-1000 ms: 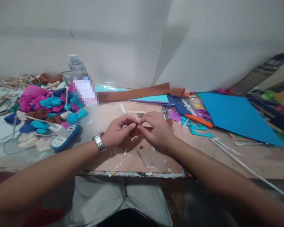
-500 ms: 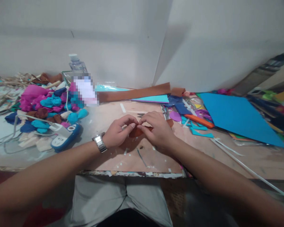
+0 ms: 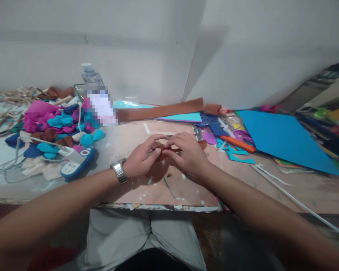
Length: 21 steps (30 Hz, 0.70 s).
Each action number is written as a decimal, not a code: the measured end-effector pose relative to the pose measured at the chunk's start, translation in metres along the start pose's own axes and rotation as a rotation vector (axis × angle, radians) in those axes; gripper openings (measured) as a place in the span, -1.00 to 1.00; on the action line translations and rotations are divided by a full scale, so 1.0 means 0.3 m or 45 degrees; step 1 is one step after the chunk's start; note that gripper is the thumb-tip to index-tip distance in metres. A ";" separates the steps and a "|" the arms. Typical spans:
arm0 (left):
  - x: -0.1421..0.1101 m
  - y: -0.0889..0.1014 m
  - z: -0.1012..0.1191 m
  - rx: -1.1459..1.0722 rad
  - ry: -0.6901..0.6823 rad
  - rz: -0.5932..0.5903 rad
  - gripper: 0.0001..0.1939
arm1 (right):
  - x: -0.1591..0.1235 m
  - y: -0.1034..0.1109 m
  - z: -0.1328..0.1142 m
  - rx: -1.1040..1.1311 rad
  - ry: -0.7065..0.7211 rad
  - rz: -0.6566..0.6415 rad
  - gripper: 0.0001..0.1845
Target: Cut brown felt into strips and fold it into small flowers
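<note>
Between my hands, over the middle of the table, is a strip of brown crepe paper (image 3: 202, 144), crumpled where the fingers meet. My left hand (image 3: 141, 157), with a metal watch at the wrist, pinches its left end between thumb and index finger. My right hand (image 3: 190, 154) grips it close beside the left fingertips, thumb underneath, and hides much of the strip. One end sticks out past the right hand's knuckles. Dark metal tips (image 3: 166, 137), perhaps of scissors, show just behind the fingers, mostly covered.
Left lie bunched paper pieces (image 3: 42, 113), a blue power strip (image 3: 78, 163) with a cable, a bottle (image 3: 92, 77) and a blurred phone-like object (image 3: 101, 107). A long brown strip (image 3: 161, 109) lies behind. Rightward are an orange cutter (image 3: 238, 143), blue sheet (image 3: 285, 141) and white strips (image 3: 288, 190).
The fingers have shifted slightly on the brown crepe paper. Its middle is now more crumpled between them, and less of it hangs below the fingertips. The left index finger has lifted and straightened.
</note>
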State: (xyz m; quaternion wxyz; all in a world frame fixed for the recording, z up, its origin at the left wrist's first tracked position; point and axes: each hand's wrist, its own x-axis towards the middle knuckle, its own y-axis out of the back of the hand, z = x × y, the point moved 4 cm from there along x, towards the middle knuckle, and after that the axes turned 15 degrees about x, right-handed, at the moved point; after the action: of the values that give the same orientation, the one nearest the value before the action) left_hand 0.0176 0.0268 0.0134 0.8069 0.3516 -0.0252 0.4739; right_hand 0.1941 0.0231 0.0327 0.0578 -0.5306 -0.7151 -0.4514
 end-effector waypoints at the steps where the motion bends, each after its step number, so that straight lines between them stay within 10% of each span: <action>1: 0.000 -0.001 0.003 0.002 -0.004 -0.008 -0.55 | 0.001 0.000 -0.002 0.006 -0.002 -0.004 -0.88; 21: -0.003 -0.026 -0.027 0.052 0.051 -0.076 -0.24 | -0.004 0.003 -0.014 0.055 0.002 -0.023 -0.92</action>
State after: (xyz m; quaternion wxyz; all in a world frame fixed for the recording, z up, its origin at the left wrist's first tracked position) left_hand 0.0209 0.0284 0.0027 0.8136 0.3590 0.0110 0.4572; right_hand 0.1937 0.0194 0.0352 0.0658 -0.5224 -0.7294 -0.4368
